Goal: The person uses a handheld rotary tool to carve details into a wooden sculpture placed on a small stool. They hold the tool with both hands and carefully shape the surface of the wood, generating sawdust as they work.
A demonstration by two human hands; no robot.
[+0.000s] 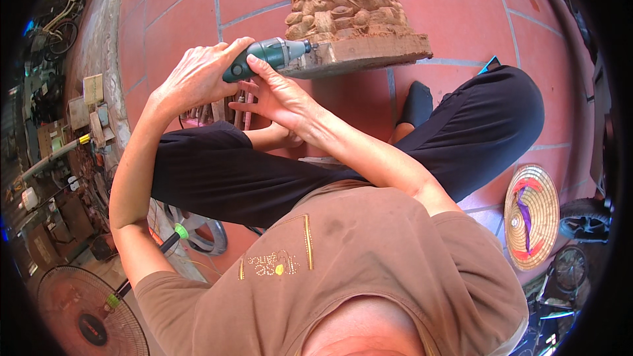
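Observation:
A green and grey rotary tool (264, 57) points rightward at the base of a carved wooden piece (349, 16). Its small tip is close to the wood's near left corner; whether they touch I cannot tell. My left hand (201, 71) is closed round the back of the tool's body. From the near side my right hand (280, 97) steadies it, the thumb pressed on the body and some fingers spread underneath. The carving lies on the floor with relief patterns along its length and a flat slab base toward me.
Several slim-handled tools (244, 111) lie on the red tiled floor (461, 0) beyond my folded left leg. A woven conical hat (531, 217) rests at the right. A fan (92, 320) stands at the lower left, below cluttered boxes and parts (66, 211). Bicycles (66, 20) are at the far left.

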